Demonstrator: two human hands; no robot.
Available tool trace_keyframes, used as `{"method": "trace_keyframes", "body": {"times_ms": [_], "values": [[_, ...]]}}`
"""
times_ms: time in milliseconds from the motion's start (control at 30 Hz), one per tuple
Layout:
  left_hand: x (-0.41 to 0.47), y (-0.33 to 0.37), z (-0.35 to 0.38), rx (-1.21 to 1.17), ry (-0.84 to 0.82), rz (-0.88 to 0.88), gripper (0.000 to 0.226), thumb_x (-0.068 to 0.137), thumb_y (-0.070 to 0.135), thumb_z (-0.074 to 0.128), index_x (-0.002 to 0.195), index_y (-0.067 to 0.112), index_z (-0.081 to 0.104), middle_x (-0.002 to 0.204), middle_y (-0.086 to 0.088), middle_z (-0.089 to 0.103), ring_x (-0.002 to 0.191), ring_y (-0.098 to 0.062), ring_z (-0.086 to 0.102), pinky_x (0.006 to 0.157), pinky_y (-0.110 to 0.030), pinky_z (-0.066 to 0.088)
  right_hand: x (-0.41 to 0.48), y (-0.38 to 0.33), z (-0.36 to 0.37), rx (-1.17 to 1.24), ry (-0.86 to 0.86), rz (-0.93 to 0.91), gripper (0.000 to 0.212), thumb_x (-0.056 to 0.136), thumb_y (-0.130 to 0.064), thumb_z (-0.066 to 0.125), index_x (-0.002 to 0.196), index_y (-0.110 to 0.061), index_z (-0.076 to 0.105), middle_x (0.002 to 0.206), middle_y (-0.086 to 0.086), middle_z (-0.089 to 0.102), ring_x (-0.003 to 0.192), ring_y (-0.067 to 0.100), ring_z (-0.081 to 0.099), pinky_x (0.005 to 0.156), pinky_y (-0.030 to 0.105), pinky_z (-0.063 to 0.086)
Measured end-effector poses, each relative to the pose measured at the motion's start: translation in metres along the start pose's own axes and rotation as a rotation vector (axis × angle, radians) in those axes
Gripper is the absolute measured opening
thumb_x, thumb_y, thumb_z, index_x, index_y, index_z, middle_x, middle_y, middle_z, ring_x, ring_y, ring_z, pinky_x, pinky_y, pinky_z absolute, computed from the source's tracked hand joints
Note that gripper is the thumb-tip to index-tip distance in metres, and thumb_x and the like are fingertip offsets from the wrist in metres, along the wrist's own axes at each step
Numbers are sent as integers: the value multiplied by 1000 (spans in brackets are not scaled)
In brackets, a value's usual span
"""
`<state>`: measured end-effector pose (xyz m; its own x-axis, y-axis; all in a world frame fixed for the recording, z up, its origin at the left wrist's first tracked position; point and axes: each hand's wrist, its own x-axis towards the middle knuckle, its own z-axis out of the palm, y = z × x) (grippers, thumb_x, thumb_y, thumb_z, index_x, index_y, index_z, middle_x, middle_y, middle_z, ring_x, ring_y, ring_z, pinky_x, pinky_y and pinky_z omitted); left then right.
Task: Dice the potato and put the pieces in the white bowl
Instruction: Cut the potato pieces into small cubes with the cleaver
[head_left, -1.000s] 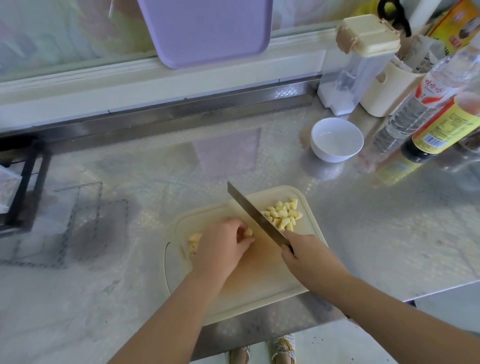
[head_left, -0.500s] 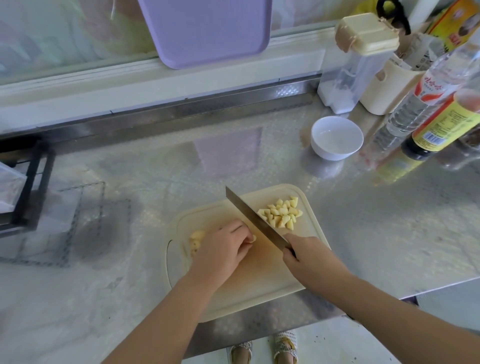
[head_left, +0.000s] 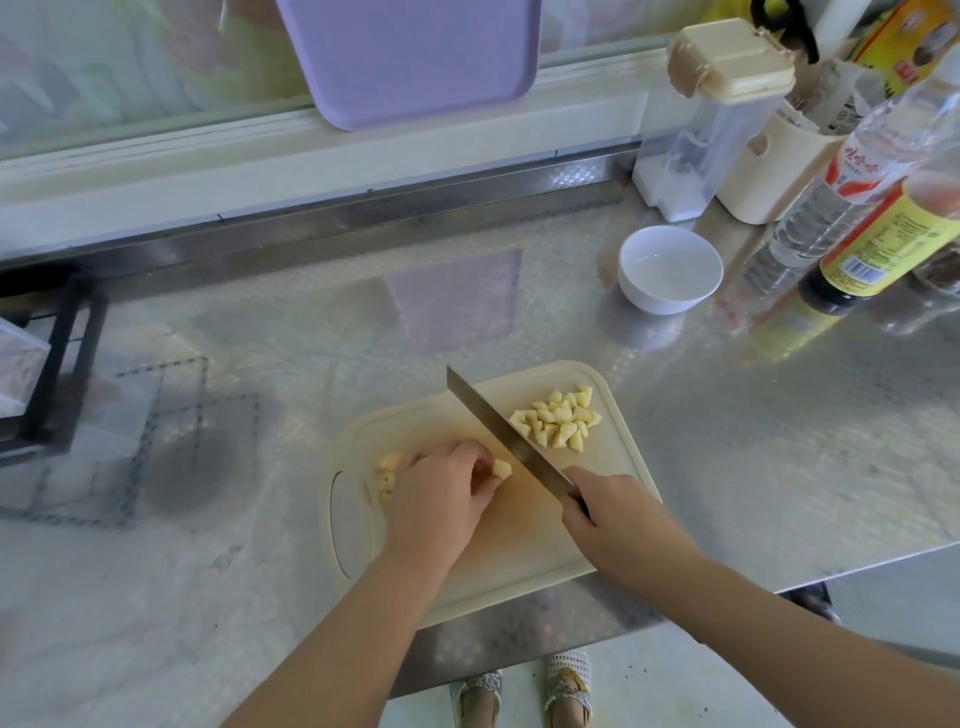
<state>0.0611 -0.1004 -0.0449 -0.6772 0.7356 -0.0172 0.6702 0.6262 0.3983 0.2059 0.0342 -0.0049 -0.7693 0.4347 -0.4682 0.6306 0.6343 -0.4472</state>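
**A:** Steel desk (head_left: 753, 467) catching the light, cream cutting board (head_left: 519, 561) close to its front edge, lower centre of the frame. The left hand (head_left: 441, 499) curls its grip over the uncut potato (head_left: 501, 469), and one pale chunk pokes out just beside the knife (head_left: 498, 436).

**B:** And the right hand (head_left: 613, 514) has its grip wrapped round the handle. The blade slants up and to the left across the board, between the held potato and the heap of diced pieces (head_left: 558, 421) at the board's upper right.

**A:** Danger? That edge is right next to the left fingertips. A slip off a small, slick chunk could nick a finger.

**B:** Agreed. With the board so near the desk's lip, hard chopping could also nudge it, I reckon.

**A:** Containers now. The white bowl (head_left: 670, 270) sits upper right of the frame, well apart from the board, with no potato in it that I can see.

**B:** So every piece has yet to travel, and cubes could tumble on the way. Behind the bowl is a clear canister (head_left: 691, 145) with a cream lid and something white low inside. The bottles (head_left: 810, 223) crowd the right edge and would be easy to knock on a reach.
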Motion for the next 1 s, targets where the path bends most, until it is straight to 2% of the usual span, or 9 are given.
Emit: {"method": "trace_keyframes", "body": {"times_ms": [200, 367, 700, 900, 1000], "values": [[2, 5, 5, 14, 5, -41, 14, 88, 46, 64, 95, 34, 64, 88, 15, 69, 82, -8, 62, 90, -27, 41, -4, -4, 6, -40, 0, -27, 18, 103, -26, 35, 89, -25, 45, 68, -2, 52, 61, 15, 51, 61, 34, 47], [2, 5, 6, 15, 7, -41, 14, 88, 45, 64, 95, 33, 65, 89, 15, 70, 83, -8, 63, 89, -28, 42, -3, -4, 9, -38, -2, -12, 16, 104, -27, 35, 96, -27, 48, 72, -3, 55, 66, 15, 57, 68, 36, 55], [3, 6, 6, 9, 15, -41, 13, 88, 44, 66, 94, 33, 66, 88, 15, 70, 83, -8, 63, 88, -25, 40, -1, -5, 12, -73, -16, -11, 19, 104, -28, 33, 105, -24, 53, 74, -3, 56, 70, 16, 59, 69, 35, 56], [4, 6, 8, 19, 19, -42, 12, 87, 43, 67, 92, 32, 67, 87, 13, 71, 82, -11, 64, 84, -26, 39, 1, -8, 17, -117, -62, 3, 26, 104, -25, 33, 124, -20, 50, 81, 0, 58, 78, 21, 63, 74, 40, 57], [3, 6, 9, 7, 18, -47, 11, 86, 40, 69, 89, 30, 66, 83, 12, 70, 79, -12, 63, 83, -27, 39, 5, -10, 19, -165, -95, 10, 28, 104, -23, 34, 129, -18, 47, 83, -1, 53, 80, 23, 61, 72, 38, 55]]}}
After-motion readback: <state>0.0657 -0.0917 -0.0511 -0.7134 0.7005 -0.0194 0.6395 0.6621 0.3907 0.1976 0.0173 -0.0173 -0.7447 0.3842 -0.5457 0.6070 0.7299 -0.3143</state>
